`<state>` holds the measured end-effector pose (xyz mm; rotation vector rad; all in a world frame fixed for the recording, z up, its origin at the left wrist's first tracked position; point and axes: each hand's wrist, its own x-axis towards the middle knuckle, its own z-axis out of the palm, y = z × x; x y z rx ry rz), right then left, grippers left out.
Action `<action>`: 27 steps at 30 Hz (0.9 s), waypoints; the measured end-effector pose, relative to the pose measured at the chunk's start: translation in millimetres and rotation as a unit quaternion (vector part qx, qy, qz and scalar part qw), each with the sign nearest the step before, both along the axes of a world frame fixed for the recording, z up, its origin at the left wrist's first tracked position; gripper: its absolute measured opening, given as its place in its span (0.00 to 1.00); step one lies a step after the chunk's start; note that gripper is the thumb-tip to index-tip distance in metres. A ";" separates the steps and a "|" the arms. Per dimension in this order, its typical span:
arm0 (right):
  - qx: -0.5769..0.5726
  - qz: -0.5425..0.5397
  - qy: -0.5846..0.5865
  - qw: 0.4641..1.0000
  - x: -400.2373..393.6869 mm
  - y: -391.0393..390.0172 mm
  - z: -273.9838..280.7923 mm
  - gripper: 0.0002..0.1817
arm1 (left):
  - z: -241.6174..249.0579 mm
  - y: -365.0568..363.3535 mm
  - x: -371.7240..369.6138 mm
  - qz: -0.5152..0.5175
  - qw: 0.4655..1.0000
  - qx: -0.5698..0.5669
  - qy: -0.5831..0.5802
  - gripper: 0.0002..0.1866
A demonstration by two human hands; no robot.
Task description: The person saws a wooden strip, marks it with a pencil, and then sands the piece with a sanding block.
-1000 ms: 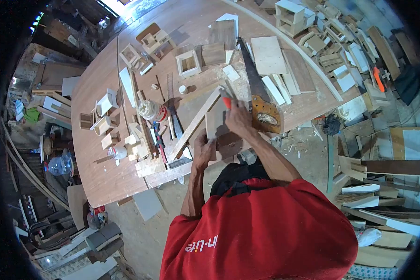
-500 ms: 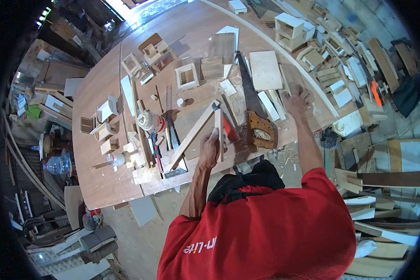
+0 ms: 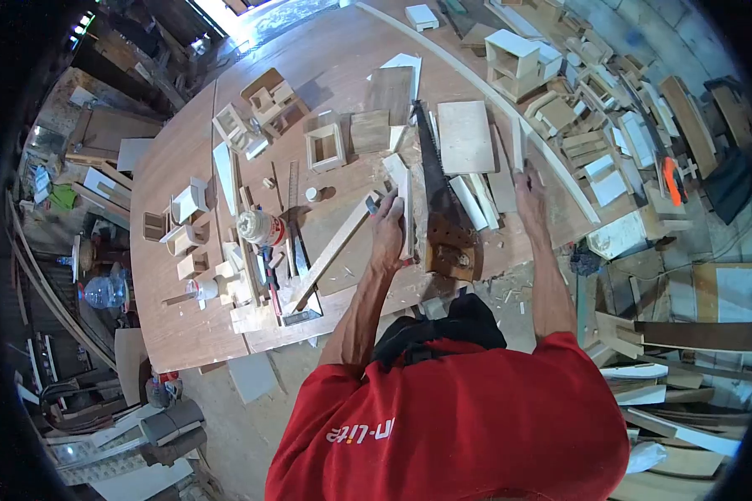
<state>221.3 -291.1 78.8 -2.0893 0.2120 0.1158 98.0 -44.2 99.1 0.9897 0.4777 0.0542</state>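
Observation:
My left hand point(image 3: 387, 232) is closed on a pale wooden strip point(image 3: 406, 213) at the table's near side. Left of it, a longer wooden strip point(image 3: 334, 255) lies slanted, its lower end by a metal square point(image 3: 301, 316). My right hand point(image 3: 530, 196) is closed round the lower end of a narrow light strip point(image 3: 518, 144), right of a rectangular board point(image 3: 466, 138). Between my hands are a handsaw point(image 3: 451, 250) with a brown handle and two short pale pieces point(image 3: 475, 203).
The wooden table point(image 3: 175, 313) carries small wooden boxes point(image 3: 325, 142), a jar point(image 3: 259, 227), a white cap point(image 3: 312, 194) and a ruler point(image 3: 293, 188). A long curved strip point(image 3: 476, 79) runs along the right. Stacked wooden parts point(image 3: 589, 138) lie beyond it.
My right hand, open on the table before, has closed on the narrow strip, which now stands out beyond it. My left hand has moved forward slightly with its strip. The view has shifted a little.

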 end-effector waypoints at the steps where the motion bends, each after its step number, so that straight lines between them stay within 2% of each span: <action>1: 0.102 -0.020 0.023 0.994 -14.8 9.3 9.2 0.28 | -6.5 -1.4 6.9 0.010 0.997 0.077 -0.020 0.21; 2: 0.169 0.014 0.043 0.985 -26.5 12.5 3.0 0.28 | -10.6 -4.0 14.6 0.019 0.987 0.153 -0.042 0.22; 3: 0.233 0.049 0.062 0.969 -42.3 18.3 -3.1 0.28 | -11.5 -8.6 21.1 0.022 0.993 0.102 -0.046 0.22; 4: 0.304 0.021 0.110 0.946 -80.8 55.1 33.0 0.29 | -0.5 -17.4 25.9 0.019 0.994 0.098 -0.052 0.22; 5: 0.309 0.058 0.068 0.947 -79.6 66.8 6.6 0.31 | 20.1 -24.1 34.6 0.028 0.987 0.156 -0.042 0.22; 6: 0.343 0.071 0.073 0.934 -97.3 81.8 46.2 0.30 | 31.8 -29.7 36.5 0.038 0.976 0.213 -0.025 0.23; 7: 0.358 0.111 0.058 0.925 -102.1 89.8 41.8 0.29 | 26.0 -31.1 38.0 0.062 0.960 0.257 -0.094 0.22; 8: 0.370 0.093 0.081 0.921 -109.3 97.0 39.0 0.26 | 20.9 -28.4 40.4 0.065 0.960 0.256 -0.097 0.22; 10: 0.299 0.122 -0.014 0.946 -129.2 100.3 47.1 0.25 | 31.1 -22.4 40.4 0.109 0.953 0.263 -0.108 0.22; 11: 0.301 0.124 -0.020 0.945 -133.2 103.5 50.4 0.25 | 36.8 -15.1 36.7 0.093 0.946 0.297 -0.091 0.22; 13: 0.210 0.133 -0.136 0.959 -140.2 105.7 54.1 0.24 | 33.8 -21.8 27.4 0.081 0.950 0.293 -0.076 0.22; 14: 0.296 0.084 0.090 0.947 -125.7 104.8 52.5 0.24 | 30.9 -27.1 20.8 0.067 0.954 0.287 -0.055 0.23; 15: 0.327 0.089 0.053 0.939 -114.0 109.2 56.3 0.24 | 40.7 -32.5 14.7 0.075 0.945 0.298 -0.115 0.24; 16: 0.359 0.097 0.014 0.928 -107.6 113.4 61.7 0.24 | 42.3 -25.8 17.9 0.079 0.944 0.298 -0.116 0.24; 18: 0.218 0.134 -0.014 0.967 -136.0 112.2 71.3 0.23 | 48.4 0.1 28.9 0.077 0.950 0.293 -0.081 0.24; 20: 0.230 0.124 -0.235 0.936 -137.8 131.1 50.3 0.22 | 59.3 7.9 26.5 0.049 0.962 0.261 -0.063 0.23; 22: 0.178 0.183 -0.014 0.967 -120.8 123.8 94.4 0.23 | 36.5 0.6 18.9 0.106 0.920 0.346 -0.151 0.22; 23: 0.207 0.199 -0.001 0.958 -115.0 125.4 100.6 0.24 | 12.8 5.8 22.0 0.124 0.813 0.516 -0.240 0.23; 24: 0.207 0.200 -0.005 0.958 -126.1 128.2 99.7 0.24 | 24.5 12.7 20.9 0.126 0.811 0.517 -0.244 0.23; 25: 0.119 0.192 -0.169 0.959 -146.5 132.1 95.2 0.23 | 47.0 22.1 17.6 0.091 0.903 0.378 -0.185 0.21; 26: 0.027 0.177 -0.323 0.929 -159.6 134.4 89.2 0.22 | 61.8 26.2 11.5 0.052 0.966 0.224 -0.116 0.20; 27: 0.016 0.172 -0.343 0.923 -155.6 136.8 78.2 0.22 | 66.8 23.1 8.9 0.079 0.956 0.258 -0.111 0.19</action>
